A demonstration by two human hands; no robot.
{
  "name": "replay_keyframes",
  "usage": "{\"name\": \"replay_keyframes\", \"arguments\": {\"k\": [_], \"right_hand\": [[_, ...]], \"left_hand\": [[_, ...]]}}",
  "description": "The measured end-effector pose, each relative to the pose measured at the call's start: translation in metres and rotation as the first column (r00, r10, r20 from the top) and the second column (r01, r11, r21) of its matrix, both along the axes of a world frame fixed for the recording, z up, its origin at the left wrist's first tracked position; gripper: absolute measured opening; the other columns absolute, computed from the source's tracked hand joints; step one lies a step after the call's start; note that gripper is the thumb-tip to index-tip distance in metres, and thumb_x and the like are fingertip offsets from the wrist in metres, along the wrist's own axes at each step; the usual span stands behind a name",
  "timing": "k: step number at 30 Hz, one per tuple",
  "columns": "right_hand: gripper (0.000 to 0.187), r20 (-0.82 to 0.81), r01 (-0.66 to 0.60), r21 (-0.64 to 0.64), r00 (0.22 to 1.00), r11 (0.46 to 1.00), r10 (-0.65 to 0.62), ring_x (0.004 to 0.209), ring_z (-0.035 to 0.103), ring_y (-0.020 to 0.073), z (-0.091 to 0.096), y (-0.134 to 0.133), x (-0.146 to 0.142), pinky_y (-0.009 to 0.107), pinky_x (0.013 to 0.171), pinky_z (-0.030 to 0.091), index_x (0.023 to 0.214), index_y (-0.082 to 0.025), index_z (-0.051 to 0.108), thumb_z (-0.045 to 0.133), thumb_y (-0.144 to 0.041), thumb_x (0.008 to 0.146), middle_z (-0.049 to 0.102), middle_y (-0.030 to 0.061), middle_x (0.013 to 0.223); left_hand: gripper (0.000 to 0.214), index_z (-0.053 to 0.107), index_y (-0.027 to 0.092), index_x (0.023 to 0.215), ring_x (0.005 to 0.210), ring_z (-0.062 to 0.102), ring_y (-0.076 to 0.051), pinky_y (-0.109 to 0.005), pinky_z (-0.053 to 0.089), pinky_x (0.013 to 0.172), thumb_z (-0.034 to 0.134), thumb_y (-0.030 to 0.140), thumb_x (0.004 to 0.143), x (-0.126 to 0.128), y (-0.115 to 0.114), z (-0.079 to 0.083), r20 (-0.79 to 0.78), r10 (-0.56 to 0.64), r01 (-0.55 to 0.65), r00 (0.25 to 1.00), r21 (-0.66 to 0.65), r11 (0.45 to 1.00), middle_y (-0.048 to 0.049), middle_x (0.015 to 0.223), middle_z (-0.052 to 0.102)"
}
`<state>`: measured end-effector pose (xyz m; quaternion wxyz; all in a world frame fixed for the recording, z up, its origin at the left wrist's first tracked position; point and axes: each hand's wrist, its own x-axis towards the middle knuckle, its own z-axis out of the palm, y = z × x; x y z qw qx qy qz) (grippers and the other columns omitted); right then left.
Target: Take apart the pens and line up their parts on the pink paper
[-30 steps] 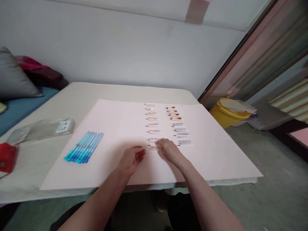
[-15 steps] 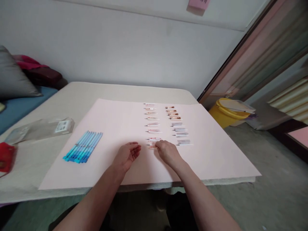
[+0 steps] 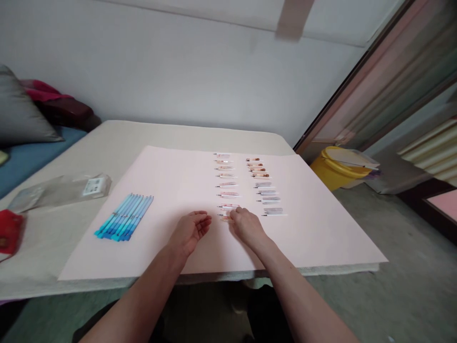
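Two columns of small pen parts lie on a pale pink sheet (image 3: 171, 190): a left column (image 3: 226, 183) of clear pinkish pieces and a right column (image 3: 264, 186) of brown and grey ones. My right hand (image 3: 246, 226) rests at the near end of the left column, its fingertips pinched on the nearest piece (image 3: 224, 218). My left hand (image 3: 189, 231) hovers just left of it, palm turned inward, fingers loosely curled and holding nothing. A bundle of blue pens (image 3: 124, 217) lies on the sheet's left part.
The sheet covers a beige table (image 3: 107, 138). A clear plastic package (image 3: 59, 190) and a red object (image 3: 9, 233) lie at the table's left. Cushions (image 3: 21, 114) sit beyond on a blue surface. A yellow bucket (image 3: 337, 166) stands on the floor at right.
My right hand has slid slightly left and nearer, onto the nearest piece of the left column. My left hand has barely moved.
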<state>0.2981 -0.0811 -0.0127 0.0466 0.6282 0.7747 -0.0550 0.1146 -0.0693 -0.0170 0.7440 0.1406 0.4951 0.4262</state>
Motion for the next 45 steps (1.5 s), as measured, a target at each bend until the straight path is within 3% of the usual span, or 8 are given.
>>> {"name": "replay_keyframes", "arguments": {"k": [15, 19, 22, 25, 28, 32, 34, 45], "right_hand": [[0.025, -0.009, 0.002, -0.041, 1.0, 0.999, -0.002, 0.091, 0.055, 0.022, 0.001, 0.001, -0.006, 0.029, 0.07, 0.038, 0.101, -0.015, 0.059, 0.039, -0.018, 0.085, 0.061, 0.013, 0.099], [0.022, -0.125, 0.033, -0.014, 0.992, 0.999, -0.034, 0.089, 0.054, 0.0203, 0.001, 0.0, -0.006, 0.027, 0.067, 0.035, 0.096, -0.016, 0.059, 0.044, -0.016, 0.079, 0.063, 0.0104, 0.096], [0.014, -0.297, 0.084, -0.098, 0.949, 0.992, -0.109, 0.075, 0.053, 0.0158, 0.002, 0.002, -0.006, 0.024, 0.061, 0.033, 0.083, -0.018, 0.059, 0.049, -0.018, 0.073, 0.063, 0.0046, 0.082], [0.005, -0.548, 0.051, -0.203, 0.822, 0.978, -0.156, 0.063, 0.048, 0.0113, 0.003, 0.004, -0.007, 0.021, 0.057, 0.031, 0.071, -0.017, 0.056, 0.051, -0.019, 0.069, 0.057, -0.001, 0.067], [0.005, -0.766, -0.008, -0.278, 0.605, 0.961, -0.216, 0.058, 0.045, 0.0096, 0.004, 0.005, -0.01, 0.021, 0.054, 0.032, 0.068, -0.016, 0.055, 0.051, -0.019, 0.068, 0.052, -0.0031, 0.062], [0.008, -0.866, -0.058, -0.436, 0.299, 0.898, -0.401, 0.052, 0.047, 0.0095, 0.002, 0.004, -0.018, 0.021, 0.051, 0.035, 0.071, -0.016, 0.057, 0.052, -0.021, 0.069, 0.054, -0.0023, 0.057], [0.01, -0.865, -0.061, -0.48, 0.2, 0.875, -0.46, 0.049, 0.048, 0.0094, 0.001, 0.003, -0.022, 0.022, 0.05, 0.037, 0.074, -0.015, 0.059, 0.054, -0.022, 0.069, 0.055, -0.0016, 0.056], [0.024, -0.831, -0.058, -0.555, 0.062, 0.83, -0.552, 0.048, 0.049, 0.008, 0.004, 0.001, -0.032, 0.021, 0.048, 0.037, 0.067, -0.013, 0.06, 0.065, -0.037, 0.068, 0.055, -0.0006, 0.054]], "left_hand": [[0.014, 0.06, 0.012, 0.077, 0.065, 0.063, -0.013, -0.022, 0.05, 0.058, 0.064, 0.006, 0.065, 0.002, -0.002, 0.0, 0.008, -0.007, 0.007, 1.0, 0.0, 1.0, -0.0094, 0.076, 0.066], [0.015, 0.06, 0.012, 0.078, 0.065, 0.063, -0.014, -0.023, 0.049, 0.057, 0.062, 0.006, 0.065, 0.004, -0.006, -0.004, -0.023, 0.0, 0.0, 1.0, -0.022, 1.0, -0.0079, 0.073, 0.064], [0.019, 0.059, 0.012, 0.082, 0.068, 0.064, -0.015, -0.025, 0.049, 0.061, 0.062, 0.005, 0.065, 0.008, -0.01, -0.005, -0.03, 0.005, -0.006, 1.0, -0.033, 0.999, -0.0082, 0.075, 0.064], [0.024, 0.06, 0.014, 0.089, 0.074, 0.064, -0.017, -0.027, 0.05, 0.064, 0.064, 0.009, 0.066, 0.012, -0.012, -0.005, -0.007, -0.002, 0.002, 1.0, -0.011, 1.0, -0.01, 0.082, 0.065], [0.02, 0.062, 0.013, 0.089, 0.073, 0.064, -0.016, -0.026, 0.05, 0.064, 0.064, 0.013, 0.069, 0.014, -0.012, -0.005, 0.012, 0.011, -0.011, 1.0, 0.023, 1.0, -0.0105, 0.083, 0.065], [0.016, 0.063, 0.012, 0.082, 0.068, 0.063, -0.014, -0.024, 0.049, 0.063, 0.065, 0.007, 0.067, 0.013, -0.009, -0.007, 0.009, 0.103, -0.103, 0.995, 0.045, 0.994, -0.009, 0.076, 0.065], [0.015, 0.063, 0.012, 0.079, 0.067, 0.063, -0.014, -0.024, 0.049, 0.062, 0.066, 0.007, 0.067, 0.013, -0.008, -0.007, 0.013, 0.129, -0.13, 0.992, 0.057, 0.99, -0.0083, 0.075, 0.065], [0.005, 0.064, 0.012, 0.071, 0.064, 0.058, -0.01, -0.02, 0.047, 0.059, 0.067, 0.012, 0.068, 0.009, -0.004, -0.007, 0.106, 0.111, -0.119, 0.988, 0.072, 0.99, -0.0058, 0.073, 0.064]]}}
